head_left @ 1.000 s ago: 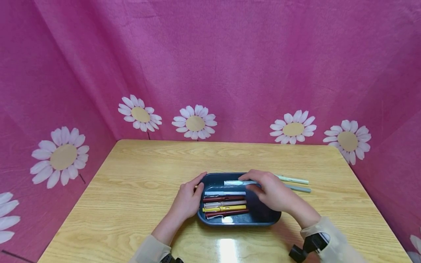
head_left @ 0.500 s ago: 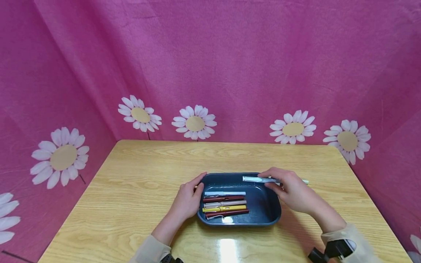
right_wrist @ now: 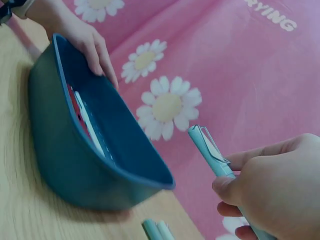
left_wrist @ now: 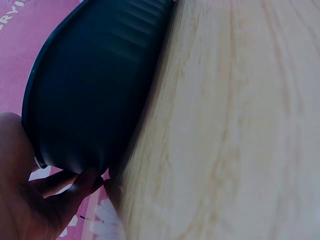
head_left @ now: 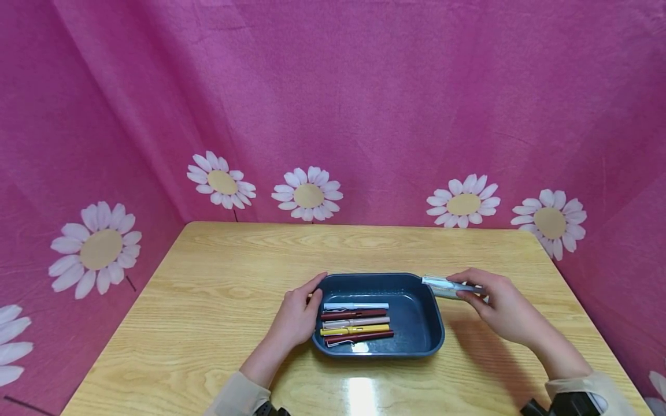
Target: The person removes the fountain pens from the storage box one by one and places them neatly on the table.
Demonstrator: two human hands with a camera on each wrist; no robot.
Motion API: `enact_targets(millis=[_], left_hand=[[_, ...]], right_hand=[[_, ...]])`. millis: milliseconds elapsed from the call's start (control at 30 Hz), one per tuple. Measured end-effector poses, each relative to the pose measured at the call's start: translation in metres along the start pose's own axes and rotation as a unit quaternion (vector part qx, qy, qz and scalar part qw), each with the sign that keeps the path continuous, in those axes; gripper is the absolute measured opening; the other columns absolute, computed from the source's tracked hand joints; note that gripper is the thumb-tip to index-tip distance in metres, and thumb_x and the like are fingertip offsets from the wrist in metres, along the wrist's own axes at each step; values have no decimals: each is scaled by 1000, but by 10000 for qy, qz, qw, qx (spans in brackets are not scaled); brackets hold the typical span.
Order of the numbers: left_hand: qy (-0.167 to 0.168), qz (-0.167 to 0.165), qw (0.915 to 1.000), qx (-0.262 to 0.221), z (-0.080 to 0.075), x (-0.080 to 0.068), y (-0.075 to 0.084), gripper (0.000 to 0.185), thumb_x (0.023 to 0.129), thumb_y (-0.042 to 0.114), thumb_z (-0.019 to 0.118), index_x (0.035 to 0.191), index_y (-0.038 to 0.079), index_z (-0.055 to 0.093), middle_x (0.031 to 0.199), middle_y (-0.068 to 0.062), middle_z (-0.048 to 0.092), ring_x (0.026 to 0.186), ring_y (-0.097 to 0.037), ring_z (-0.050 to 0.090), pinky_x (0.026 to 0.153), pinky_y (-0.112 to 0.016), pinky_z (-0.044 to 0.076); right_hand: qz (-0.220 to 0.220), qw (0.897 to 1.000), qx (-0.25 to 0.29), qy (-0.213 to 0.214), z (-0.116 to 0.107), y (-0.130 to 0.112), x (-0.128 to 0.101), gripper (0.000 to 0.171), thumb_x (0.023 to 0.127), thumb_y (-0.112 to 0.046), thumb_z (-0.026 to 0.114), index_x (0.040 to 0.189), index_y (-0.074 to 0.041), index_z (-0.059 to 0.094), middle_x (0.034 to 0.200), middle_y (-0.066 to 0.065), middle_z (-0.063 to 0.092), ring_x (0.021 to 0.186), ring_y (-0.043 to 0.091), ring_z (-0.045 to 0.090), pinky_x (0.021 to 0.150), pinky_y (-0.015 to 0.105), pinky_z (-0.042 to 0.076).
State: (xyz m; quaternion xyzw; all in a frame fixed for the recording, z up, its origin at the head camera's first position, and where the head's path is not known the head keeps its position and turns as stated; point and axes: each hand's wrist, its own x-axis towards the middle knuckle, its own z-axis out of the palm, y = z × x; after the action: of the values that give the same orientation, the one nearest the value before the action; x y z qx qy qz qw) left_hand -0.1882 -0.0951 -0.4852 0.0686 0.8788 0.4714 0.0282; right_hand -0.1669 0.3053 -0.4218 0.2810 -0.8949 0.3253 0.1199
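Observation:
A dark blue tray (head_left: pixel 416 341) sits mid-table with several pens (head_left: pixel 355 322) lined up in its left half. My left hand (head_left: pixel 296 315) rests against the tray's left rim (left_wrist: pixel 37 150), fingers curled round it. My right hand (head_left: pixel 502 309) holds a light blue pen (head_left: pixel 442 283) just past the tray's right end, above the table; in the right wrist view that pen (right_wrist: pixel 210 152) sticks up from my fingers beside the tray (right_wrist: pixel 75 170). Two more pen ends (right_wrist: pixel 155 230) lie on the table beneath it.
The wooden table (head_left: pixel 208 289) is walled on three sides by pink cloth with daisies (head_left: pixel 309 193). Bare wood lies left, behind and in front of the tray.
My right hand lifted the light blue pen out of the tray's far side and carried it right, past the tray's right rim. The left hand stayed put.

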Motion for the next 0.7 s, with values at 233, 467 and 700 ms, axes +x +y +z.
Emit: enact_targets(millis=[233,467,700], left_hand=[[-19,-33,10000,10,0,1,0,46,115,28,47,160,24,50,156,-11,54,144,-32,50,115,-56,42],[-23,-23,10000,9,0,1,-1,46,115,27,47,160,24,50,156,-11,54,144,-32,50,115,-55,42],[-26,-34,10000,69,0,1,-1,46,115,28,47,160,26,50,156,-10,54,144,-30,51,115,-54,42]], right_hand=[[329,9994,-51,9,-1,19,-14,39,87,14,78,118,-9,75,106,-1,74,86,12,67,70,26,61],[645,9979,-39,-73,6,36,-22,36,89,13,77,116,-10,76,105,-2,73,85,12,64,71,25,59],[997,9943,-130,-350,17,52,-30,38,90,15,74,118,-11,75,107,-3,72,90,14,64,77,25,58]])
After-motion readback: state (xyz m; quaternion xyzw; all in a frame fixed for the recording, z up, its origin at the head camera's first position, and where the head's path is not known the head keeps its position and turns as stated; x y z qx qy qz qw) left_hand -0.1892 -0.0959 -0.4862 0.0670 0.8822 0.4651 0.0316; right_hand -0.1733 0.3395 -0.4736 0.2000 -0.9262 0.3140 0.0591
